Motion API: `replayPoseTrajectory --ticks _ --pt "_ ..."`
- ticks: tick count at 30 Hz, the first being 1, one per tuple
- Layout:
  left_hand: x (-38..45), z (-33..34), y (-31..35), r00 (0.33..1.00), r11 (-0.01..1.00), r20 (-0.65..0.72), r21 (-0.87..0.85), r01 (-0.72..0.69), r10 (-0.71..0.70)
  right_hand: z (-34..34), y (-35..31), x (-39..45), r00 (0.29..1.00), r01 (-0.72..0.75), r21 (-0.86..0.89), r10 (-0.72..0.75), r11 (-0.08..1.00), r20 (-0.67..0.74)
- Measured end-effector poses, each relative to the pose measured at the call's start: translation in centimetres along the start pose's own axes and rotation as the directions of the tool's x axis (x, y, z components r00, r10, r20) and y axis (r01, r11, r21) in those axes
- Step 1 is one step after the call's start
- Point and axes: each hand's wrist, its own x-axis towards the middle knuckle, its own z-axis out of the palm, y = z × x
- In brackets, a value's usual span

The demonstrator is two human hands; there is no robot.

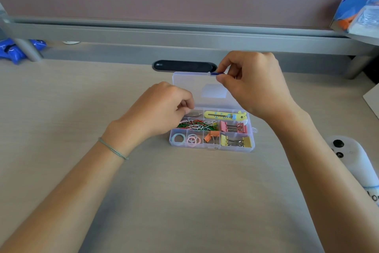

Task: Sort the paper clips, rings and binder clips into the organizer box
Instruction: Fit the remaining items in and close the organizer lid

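A clear organizer box (252, 146) stands open on the desk, its lid (196, 90) raised at the back. Its compartments hold coloured paper clips (196, 125), a blue ring (177, 138), pink rings (193, 139), an orange binder clip (212, 136), pink binder clips (233, 127), yellow binder clips (235, 142) and a yellow utility knife (225, 115). My right hand (254, 84) pinches a small blue piece (217, 73) at the lid's top edge. My left hand (162, 109) hovers over the box's left side, fingers curled by a metal piece (194, 113); what they hold is hidden.
A white controller (352, 160) lies at the right by my forearm. A black cable grommet (174, 65) sits behind the box. Blue plastic (12, 50) lies far left, a packet (356, 6) upper right, white paper (373, 97) at the right edge.
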Motion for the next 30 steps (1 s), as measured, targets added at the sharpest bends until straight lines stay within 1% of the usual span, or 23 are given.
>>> replayPoseTrajectory --ticks 2,4,6,9,10,15,18,21,24,26,29,30 --pt "-0.3 -1.8 0.1 0.999 0.996 -0.016 -0.079 0.032 -0.034 -0.5 -0.3 -0.1 1.000 0.011 -0.023 -0.011 1.000 0.006" --pt "-0.7 -3.7 -0.1 0.999 0.995 0.003 -0.089 0.053 -0.053 -1.1 -0.8 -0.5 0.999 0.033 -0.056 -0.032 0.998 0.025" --pt "-1.2 -5.2 -0.5 0.994 0.993 0.081 -0.089 0.074 -0.067 -1.6 -1.3 -1.3 0.997 0.024 -0.053 -0.020 0.998 0.071" --pt "-1.9 -6.5 -0.8 0.965 0.983 0.243 -0.133 0.129 -0.094 -1.8 -1.9 -2.7 0.987 -0.032 -0.041 0.038 0.999 0.159" --pt "-2.0 -6.5 -1.0 0.959 0.982 0.263 -0.123 0.142 -0.106 -1.8 -2.0 -3.2 0.982 -0.044 -0.034 0.050 0.998 0.180" --pt "-1.4 -5.4 -1.0 0.976 0.993 0.188 -0.009 0.114 -0.110 -1.6 -2.5 -5.6 0.967 -0.086 -0.026 0.090 0.996 0.238" --pt "-0.9 -4.1 -0.6 0.983 0.995 0.159 -0.022 0.094 -0.089 -1.3 -2.8 -6.9 0.958 -0.085 -0.052 0.096 0.995 0.270" --pt "-0.6 -2.0 0.2 0.993 0.999 0.110 -0.036 0.039 -0.035 -1.0 -2.9 -8.1 0.954 -0.057 -0.093 0.082 0.994 0.290" --pt "-0.2 0.7 1.3 0.985 0.990 0.158 -0.135 -0.047 0.068 -0.5 -2.8 -9.1 0.950 -0.036 -0.116 0.070 0.993 0.304" --pt "0.0 2.1 1.8 0.973 0.974 0.196 -0.212 -0.079 0.122 -0.1 -2.7 -9.8 0.948 -0.016 -0.126 0.055 0.992 0.315" --pt "0.1 3.2 1.9 0.954 0.953 0.272 -0.299 -0.040 0.126 0.4 -2.6 -10.6 0.951 0.019 -0.155 0.030 0.988 0.308" --pt "0.1 3.5 1.8 0.953 0.949 0.277 -0.315 -0.028 0.120 0.5 -2.6 -10.7 0.955 0.019 -0.154 0.028 0.988 0.297"
